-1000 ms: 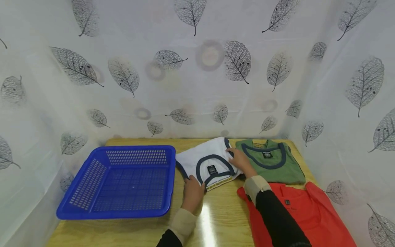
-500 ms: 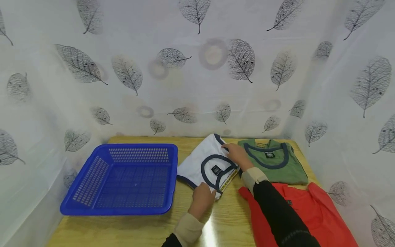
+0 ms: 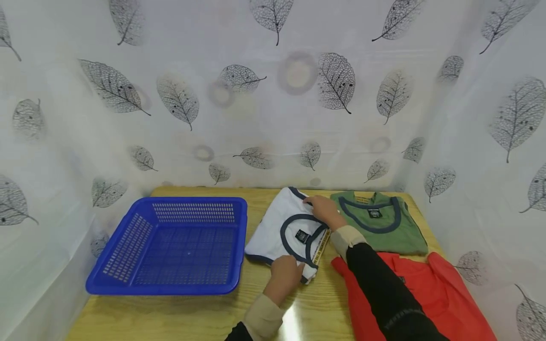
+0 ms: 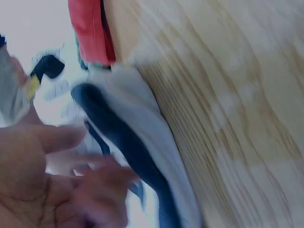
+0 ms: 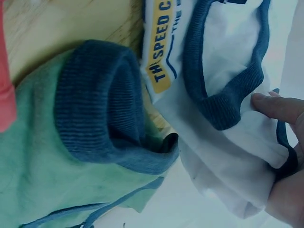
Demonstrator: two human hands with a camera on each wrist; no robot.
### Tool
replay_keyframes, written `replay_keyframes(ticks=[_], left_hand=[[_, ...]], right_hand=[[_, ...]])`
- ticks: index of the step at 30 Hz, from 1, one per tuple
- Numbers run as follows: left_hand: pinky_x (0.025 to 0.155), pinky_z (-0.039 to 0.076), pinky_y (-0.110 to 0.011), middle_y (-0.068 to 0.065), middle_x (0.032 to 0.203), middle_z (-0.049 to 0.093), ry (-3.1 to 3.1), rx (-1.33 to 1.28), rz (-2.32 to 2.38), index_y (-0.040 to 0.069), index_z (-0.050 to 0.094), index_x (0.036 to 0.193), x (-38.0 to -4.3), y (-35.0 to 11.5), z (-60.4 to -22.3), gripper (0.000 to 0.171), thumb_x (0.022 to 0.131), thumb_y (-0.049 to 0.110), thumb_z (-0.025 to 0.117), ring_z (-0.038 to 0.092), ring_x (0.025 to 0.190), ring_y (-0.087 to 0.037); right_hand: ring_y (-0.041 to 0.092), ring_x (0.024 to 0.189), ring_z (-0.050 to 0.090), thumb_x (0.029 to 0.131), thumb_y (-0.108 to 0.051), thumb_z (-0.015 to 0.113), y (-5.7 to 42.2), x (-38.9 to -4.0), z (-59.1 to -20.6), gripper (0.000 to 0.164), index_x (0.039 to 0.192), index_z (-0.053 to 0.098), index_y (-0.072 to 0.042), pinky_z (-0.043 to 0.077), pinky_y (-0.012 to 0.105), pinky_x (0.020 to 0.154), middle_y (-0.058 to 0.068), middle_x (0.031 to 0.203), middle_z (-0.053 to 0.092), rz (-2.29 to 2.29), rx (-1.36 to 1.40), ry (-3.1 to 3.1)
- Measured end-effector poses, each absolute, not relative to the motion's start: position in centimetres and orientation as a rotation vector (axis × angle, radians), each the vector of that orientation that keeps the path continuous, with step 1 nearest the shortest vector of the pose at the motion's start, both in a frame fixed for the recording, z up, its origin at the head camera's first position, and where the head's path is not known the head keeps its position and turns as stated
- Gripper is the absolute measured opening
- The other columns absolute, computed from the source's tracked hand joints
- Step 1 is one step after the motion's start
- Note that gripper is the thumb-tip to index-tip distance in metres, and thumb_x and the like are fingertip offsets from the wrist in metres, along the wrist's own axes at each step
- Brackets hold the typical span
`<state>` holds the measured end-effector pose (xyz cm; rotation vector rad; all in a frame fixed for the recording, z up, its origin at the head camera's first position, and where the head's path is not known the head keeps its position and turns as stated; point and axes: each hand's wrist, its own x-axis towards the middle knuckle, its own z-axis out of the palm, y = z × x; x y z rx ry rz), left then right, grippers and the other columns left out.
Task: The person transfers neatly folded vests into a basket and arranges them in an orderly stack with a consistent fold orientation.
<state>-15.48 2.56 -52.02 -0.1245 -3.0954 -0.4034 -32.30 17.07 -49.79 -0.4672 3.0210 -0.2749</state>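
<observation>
A folded white T-shirt (image 3: 273,232) with navy trim lies right of the blue basket, its neckline and dark label facing up. My left hand (image 3: 286,277) is at its near edge; in the left wrist view the hand (image 4: 80,180) is blurred, fingers bent at the navy band (image 4: 126,142). My right hand (image 3: 325,209) pinches the shirt's far right edge. In the right wrist view, the thumb (image 5: 275,105) lies on top of the white cloth beside the navy collar (image 5: 228,104), the other fingers partly hidden beneath it.
The blue plastic basket (image 3: 244,237) stands on the left of the wooden table (image 3: 204,317). A folded green T-shirt (image 3: 384,242) lies at the back right, close to the white one. A red shirt (image 3: 431,293) spreads in front of it, partly under my right sleeve.
The white T-shirt has turned on the table, its lettered edge swinging to the right. My left hand has moved right and toward me along with the near edge; my right hand stays at the far edge.
</observation>
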Motion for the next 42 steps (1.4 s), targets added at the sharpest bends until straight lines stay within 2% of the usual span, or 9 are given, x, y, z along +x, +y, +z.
replay_keyframes(ticks=[5, 9, 11, 14, 20, 24, 27, 35, 42], left_hand=[[0.075, 0.045, -0.041, -0.022, 0.094, 0.058, -2.846, 0.128, -0.561, -0.002, 0.062, 0.091, -17.4, 0.6, -53.1, 0.03, 0.081, 0.025, 0.07, 0.054, 0.089, -0.035], [0.098, 0.035, -0.052, -0.034, 0.128, 0.044, -2.837, 0.3, -0.627, -0.002, 0.051, 0.124, -18.5, -0.8, -54.2, 0.055, 0.079, 0.023, 0.07, 0.041, 0.121, -0.045], [0.101, 0.032, -0.056, -0.039, 0.134, 0.037, -2.877, 0.392, -0.67, -0.001, 0.043, 0.135, -18.7, -1.4, -54.7, 0.066, 0.08, 0.024, 0.069, 0.036, 0.126, -0.05], [0.097, 0.036, -0.056, -0.039, 0.13, 0.041, -2.908, 0.491, -0.718, -0.002, 0.038, 0.139, -18.7, -2.0, -55.0, 0.07, 0.082, 0.026, 0.068, 0.04, 0.122, -0.049], [0.083, 0.043, -0.051, -0.03, 0.104, 0.058, -2.975, 0.451, -0.627, -0.009, 0.046, 0.124, -17.4, -2.1, -54.4, 0.064, 0.081, 0.032, 0.069, 0.056, 0.097, -0.042], [0.076, 0.046, -0.048, -0.024, 0.09, 0.066, -3.107, 0.357, -0.543, -0.012, 0.053, 0.112, -15.9, -1.6, -53.4, 0.063, 0.081, 0.04, 0.068, 0.064, 0.083, -0.036], [0.068, 0.049, -0.044, -0.019, 0.083, 0.068, -3.166, 0.26, -0.51, -0.01, 0.058, 0.103, -15.2, -1.2, -52.7, 0.059, 0.08, 0.044, 0.067, 0.066, 0.076, -0.031], [0.061, 0.05, -0.039, -0.012, 0.08, 0.07, -3.271, 0.126, -0.452, 0.001, 0.067, 0.08, -14.7, -1.4, -51.7, 0.046, 0.076, 0.047, 0.07, 0.066, 0.074, -0.027], [0.063, 0.052, -0.039, -0.011, 0.081, 0.069, -3.433, -0.011, -0.394, 0.001, 0.068, 0.081, -14.5, -1.3, -50.5, 0.049, 0.077, 0.05, 0.069, 0.066, 0.074, -0.025]], right_hand=[[0.034, 0.102, 0.061, 0.088, -0.001, 0.052, 17.5, -32.3, -50.6, 0.042, 0.126, 0.061, -0.016, 0.049, 0.048, 0.082, 0.014, 0.117, 0.064, -0.268, -0.474, 3.06], [0.04, 0.112, 0.053, 0.088, -0.007, 0.056, 18.1, -32.1, -51.1, 0.049, 0.136, 0.05, -0.015, 0.037, 0.063, 0.093, 0.019, 0.124, 0.059, -0.317, -0.401, 3.095], [0.043, 0.118, 0.048, 0.089, -0.01, 0.057, 18.4, -32.0, -51.3, 0.051, 0.138, 0.047, -0.014, 0.03, 0.068, 0.097, 0.02, 0.128, 0.055, -0.346, -0.353, 3.105], [0.045, 0.123, 0.042, 0.09, -0.014, 0.057, 18.8, -31.9, -51.4, 0.052, 0.14, 0.044, -0.011, 0.023, 0.071, 0.1, 0.023, 0.132, 0.052, -0.375, -0.263, 3.092], [0.047, 0.116, 0.046, 0.09, -0.007, 0.052, 19.1, -32.3, -51.8, 0.039, 0.129, 0.053, -0.006, 0.029, 0.067, 0.095, 0.024, 0.124, 0.057, -0.446, -0.234, 3.084], [0.04, 0.104, 0.055, 0.089, -0.001, 0.051, 17.9, -32.6, -51.7, 0.032, 0.118, 0.062, -0.008, 0.036, 0.06, 0.087, 0.018, 0.113, 0.065, -0.42, -0.359, 3.173], [0.038, 0.103, 0.057, 0.088, 0.002, 0.052, 16.6, -32.7, -51.4, 0.032, 0.115, 0.065, -0.011, 0.038, 0.061, 0.09, 0.015, 0.11, 0.067, -0.38, -0.446, 3.208], [0.033, 0.104, 0.058, 0.09, 0.003, 0.051, 13.5, -32.7, -50.6, 0.028, 0.108, 0.067, -0.012, 0.033, 0.065, 0.096, 0.01, 0.109, 0.068, -0.347, -0.68, 3.21], [0.029, 0.105, 0.057, 0.09, 0.004, 0.053, 10.4, -32.5, -49.8, 0.028, 0.105, 0.068, -0.015, 0.037, 0.059, 0.094, 0.006, 0.107, 0.069, -0.304, -0.896, 3.194]])
